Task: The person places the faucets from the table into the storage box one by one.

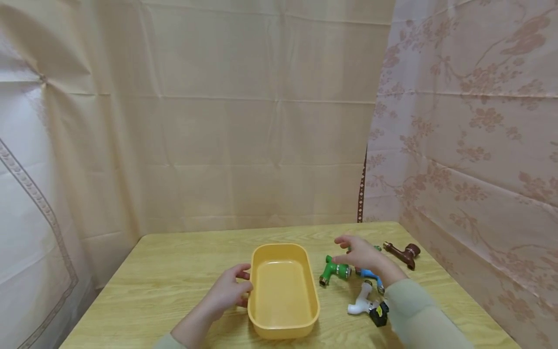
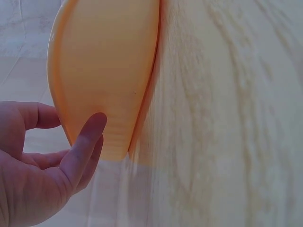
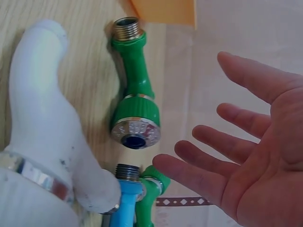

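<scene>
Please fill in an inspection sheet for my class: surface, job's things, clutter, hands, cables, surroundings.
Surface: yellowish wood-grain table.
Job's things: rounded rectangular yellow plastic tray; right of it, two green threaded taps, a blue tap, a white tap with a black end and a brown tap.
Clutter: nothing seen.
Hands: left hand at the tray's left side; right hand over the taps, holding nothing.
Cables: nothing seen.
Surroundings: beige cloth curtain behind; pale pink floral cloth right.

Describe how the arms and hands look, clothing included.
Both the left hand and right hand are bare: no gloves or rings show. The right sleeve is plain pale green, ending near the wrist. Only the edge of a similar left sleeve shows.
</scene>
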{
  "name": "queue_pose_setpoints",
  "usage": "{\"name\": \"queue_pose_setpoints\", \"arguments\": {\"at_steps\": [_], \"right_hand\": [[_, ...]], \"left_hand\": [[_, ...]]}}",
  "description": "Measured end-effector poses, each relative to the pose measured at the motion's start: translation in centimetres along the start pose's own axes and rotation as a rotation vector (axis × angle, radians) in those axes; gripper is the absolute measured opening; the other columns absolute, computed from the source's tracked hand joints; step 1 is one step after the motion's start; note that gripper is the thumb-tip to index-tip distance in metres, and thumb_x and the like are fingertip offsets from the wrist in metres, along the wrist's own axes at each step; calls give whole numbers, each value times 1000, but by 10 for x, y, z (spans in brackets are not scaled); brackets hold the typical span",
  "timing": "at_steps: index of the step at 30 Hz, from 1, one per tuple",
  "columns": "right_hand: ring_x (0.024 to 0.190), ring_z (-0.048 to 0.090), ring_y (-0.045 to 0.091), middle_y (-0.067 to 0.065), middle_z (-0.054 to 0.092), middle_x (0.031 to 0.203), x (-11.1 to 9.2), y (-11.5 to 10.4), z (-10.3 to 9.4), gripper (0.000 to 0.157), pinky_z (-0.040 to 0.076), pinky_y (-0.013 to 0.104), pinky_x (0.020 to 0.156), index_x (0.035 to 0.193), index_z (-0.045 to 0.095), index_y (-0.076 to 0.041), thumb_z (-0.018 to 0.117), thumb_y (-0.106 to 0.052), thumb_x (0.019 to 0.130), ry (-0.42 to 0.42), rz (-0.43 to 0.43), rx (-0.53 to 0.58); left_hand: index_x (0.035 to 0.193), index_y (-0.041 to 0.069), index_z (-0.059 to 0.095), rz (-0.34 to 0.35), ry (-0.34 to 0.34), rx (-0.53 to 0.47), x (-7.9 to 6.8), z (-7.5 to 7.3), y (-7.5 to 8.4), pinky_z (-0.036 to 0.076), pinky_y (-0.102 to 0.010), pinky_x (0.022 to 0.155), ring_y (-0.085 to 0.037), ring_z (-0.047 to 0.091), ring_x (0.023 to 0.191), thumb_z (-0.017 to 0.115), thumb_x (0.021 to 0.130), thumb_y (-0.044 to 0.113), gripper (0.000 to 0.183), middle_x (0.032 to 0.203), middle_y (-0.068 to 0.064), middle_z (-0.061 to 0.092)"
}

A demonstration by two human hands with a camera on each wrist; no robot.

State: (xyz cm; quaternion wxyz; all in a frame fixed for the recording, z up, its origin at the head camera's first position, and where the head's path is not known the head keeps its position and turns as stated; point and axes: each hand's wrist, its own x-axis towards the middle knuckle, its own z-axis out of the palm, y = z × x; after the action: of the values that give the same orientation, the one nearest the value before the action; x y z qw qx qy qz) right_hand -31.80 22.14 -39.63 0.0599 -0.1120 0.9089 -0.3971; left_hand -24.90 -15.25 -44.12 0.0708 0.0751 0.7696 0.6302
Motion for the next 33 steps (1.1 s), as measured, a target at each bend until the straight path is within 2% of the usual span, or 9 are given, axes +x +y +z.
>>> {"name": "queue_pose_setpoints", "arguments": {"at_steps": [5,8,11,22,33], "right_hand": [[118,58,40,29,50,143,3,5,5,68,59,49,78,143,54,-4,83,-25,86,-8,21,-93],[123,55,46,29,53,139,6,8,8,64,55,56,91,141,56,-2,83,-22,85,-9,12,-153],[124,53,47,29,55,137,9,12,12,64,51,60,98,139,57,-1,83,-22,85,-13,6,-181],[117,58,44,28,59,130,15,14,21,65,54,57,95,137,56,2,85,-16,82,-44,4,-235],[102,64,33,21,65,116,20,18,29,49,58,48,85,124,68,-5,85,-5,78,-60,5,-317]], "left_hand": [[148,-12,38,5,-7,-6,0,1,0,65,-41,64,-18,52,69,60,83,-2,69,125,-28,48],[148,-11,38,3,-10,-7,-1,1,1,65,-42,64,-17,51,67,60,83,-2,69,126,-29,48],[148,-11,37,0,-9,-8,-1,2,1,65,-42,63,-17,51,66,60,82,-2,70,126,-29,48],[147,-11,39,10,-6,-12,0,2,0,65,-43,64,-16,50,66,60,83,-2,68,126,-26,48],[147,-12,39,16,-10,-9,-1,2,0,65,-41,62,-15,48,63,60,82,-3,69,127,-28,47]]}}
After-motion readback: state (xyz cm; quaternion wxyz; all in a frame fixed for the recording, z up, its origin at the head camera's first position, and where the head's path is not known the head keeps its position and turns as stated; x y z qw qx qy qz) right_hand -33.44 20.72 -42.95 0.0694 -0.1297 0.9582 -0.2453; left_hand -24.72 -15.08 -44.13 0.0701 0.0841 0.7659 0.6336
